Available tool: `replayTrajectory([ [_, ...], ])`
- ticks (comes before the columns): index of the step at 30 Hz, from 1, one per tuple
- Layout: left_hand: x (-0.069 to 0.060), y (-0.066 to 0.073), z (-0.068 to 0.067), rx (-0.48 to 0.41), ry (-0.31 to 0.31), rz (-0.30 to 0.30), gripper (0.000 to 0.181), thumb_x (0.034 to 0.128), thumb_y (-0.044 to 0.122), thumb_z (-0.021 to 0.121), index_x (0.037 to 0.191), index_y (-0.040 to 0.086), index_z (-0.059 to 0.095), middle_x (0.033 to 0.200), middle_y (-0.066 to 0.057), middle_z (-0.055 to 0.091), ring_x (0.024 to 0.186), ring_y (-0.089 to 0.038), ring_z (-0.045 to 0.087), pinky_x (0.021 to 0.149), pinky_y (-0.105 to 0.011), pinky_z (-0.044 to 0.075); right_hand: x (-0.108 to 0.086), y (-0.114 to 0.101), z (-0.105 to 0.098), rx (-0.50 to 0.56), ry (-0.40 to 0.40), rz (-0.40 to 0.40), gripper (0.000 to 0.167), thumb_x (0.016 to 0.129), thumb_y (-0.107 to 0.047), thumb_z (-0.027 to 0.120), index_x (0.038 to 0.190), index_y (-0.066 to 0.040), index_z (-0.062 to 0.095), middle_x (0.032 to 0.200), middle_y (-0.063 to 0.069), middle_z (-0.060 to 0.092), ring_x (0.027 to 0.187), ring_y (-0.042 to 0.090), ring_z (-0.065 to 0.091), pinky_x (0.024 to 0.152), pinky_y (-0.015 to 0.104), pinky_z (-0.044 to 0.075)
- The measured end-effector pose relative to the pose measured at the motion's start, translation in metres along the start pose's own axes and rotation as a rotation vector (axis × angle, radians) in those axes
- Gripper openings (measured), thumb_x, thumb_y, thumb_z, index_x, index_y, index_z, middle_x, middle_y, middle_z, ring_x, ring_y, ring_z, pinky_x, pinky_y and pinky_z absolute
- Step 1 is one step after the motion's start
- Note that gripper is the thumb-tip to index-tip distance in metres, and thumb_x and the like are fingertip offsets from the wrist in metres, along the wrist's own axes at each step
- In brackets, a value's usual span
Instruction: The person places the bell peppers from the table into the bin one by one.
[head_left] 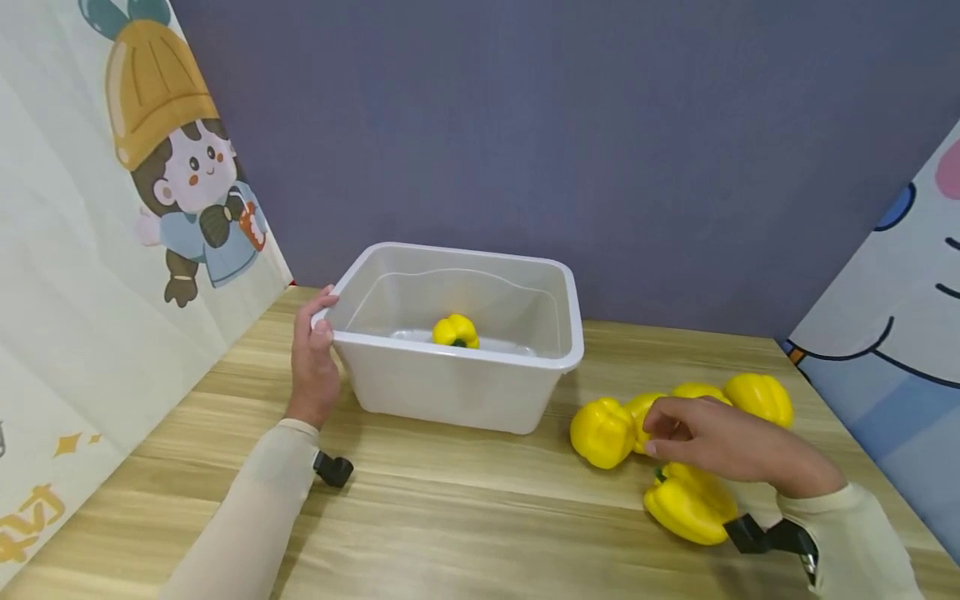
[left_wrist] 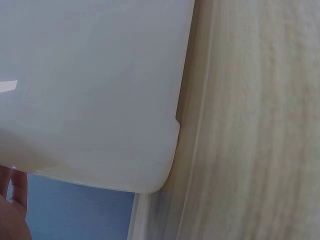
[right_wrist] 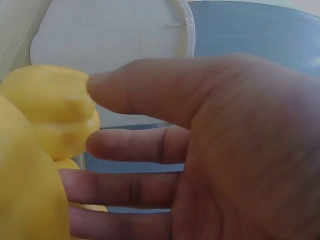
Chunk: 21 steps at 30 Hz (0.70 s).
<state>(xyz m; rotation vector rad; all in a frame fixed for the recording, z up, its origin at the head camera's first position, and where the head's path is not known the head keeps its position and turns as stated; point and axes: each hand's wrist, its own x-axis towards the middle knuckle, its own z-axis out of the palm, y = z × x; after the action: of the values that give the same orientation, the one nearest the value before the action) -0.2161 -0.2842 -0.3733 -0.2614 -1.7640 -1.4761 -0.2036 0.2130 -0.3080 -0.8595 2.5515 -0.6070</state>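
Observation:
A pale grey plastic bin stands on the table, with one yellow bell pepper lying inside. My left hand grips the bin's rim at its left end; in the left wrist view only a few fingers show beside the bin wall. Over a group of yellow bell peppers to the right, my right hand hovers with loosely bent fingers and holds nothing. Nearest to it are the leftmost pepper and the front pepper. In the right wrist view the thumb stands apart from the fingers, near a pepper.
More yellow peppers lie behind the right hand, one at the far right. A dark grey-blue panel rises behind the wooden table. Printed cartoon panels stand at the left and right.

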Motion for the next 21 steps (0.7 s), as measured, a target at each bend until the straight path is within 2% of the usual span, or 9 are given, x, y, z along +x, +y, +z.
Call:
replayTrajectory([
  [3,0.0,0.0,0.0,-0.003,0.007,-0.004,0.05,0.1011,0.031,0.035,0.134,-0.002,0.049,0.151,-0.009,0.045,0.141,-0.025,0.035,0.112,-0.035,0.026,-0.001,0.0,-0.001,-0.009,-0.022,0.02,0.023,0.093,-0.039,0.069,0.103,-0.017,0.066,0.091,-0.01,0.064,0.081,0.009,0.059,0.07,0.028,0.05],
  [6,0.0,0.0,0.0,-0.006,0.011,-0.005,0.049,0.1007,0.03,0.035,0.134,-0.003,0.049,0.151,-0.009,0.045,0.141,-0.026,0.035,0.112,-0.036,0.026,-0.004,0.0,-0.001,0.001,-0.05,0.047,0.025,0.091,-0.039,0.072,0.101,-0.017,0.066,0.092,-0.009,0.065,0.084,0.011,0.06,0.072,0.028,0.051],
  [11,0.001,-0.001,0.009,0.009,0.029,0.005,0.049,0.101,0.03,0.035,0.133,-0.003,0.05,0.151,-0.011,0.045,0.142,-0.028,0.035,0.112,-0.037,0.026,0.002,0.016,-0.011,0.001,-0.103,0.08,0.03,0.088,-0.039,0.075,0.104,-0.015,0.067,0.099,-0.007,0.066,0.093,0.017,0.062,0.078,0.034,0.052],
  [15,0.001,-0.001,0.015,0.022,0.04,0.009,0.05,0.1015,0.032,0.035,0.134,-0.003,0.05,0.151,-0.012,0.045,0.142,-0.029,0.035,0.112,-0.037,0.025,0.008,0.03,-0.019,-0.028,-0.13,0.077,0.03,0.087,-0.04,0.075,0.105,-0.016,0.069,0.099,-0.007,0.065,0.092,0.017,0.059,0.078,0.037,0.05],
  [21,0.004,-0.004,0.026,0.044,0.054,-0.002,0.049,0.1015,0.031,0.035,0.134,-0.003,0.049,0.151,-0.01,0.045,0.142,-0.027,0.035,0.112,-0.035,0.026,0.018,0.049,-0.03,-0.004,-0.187,0.104,0.032,0.087,-0.039,0.076,0.107,-0.016,0.069,0.102,-0.003,0.065,0.093,0.021,0.057,0.079,0.044,0.049],
])
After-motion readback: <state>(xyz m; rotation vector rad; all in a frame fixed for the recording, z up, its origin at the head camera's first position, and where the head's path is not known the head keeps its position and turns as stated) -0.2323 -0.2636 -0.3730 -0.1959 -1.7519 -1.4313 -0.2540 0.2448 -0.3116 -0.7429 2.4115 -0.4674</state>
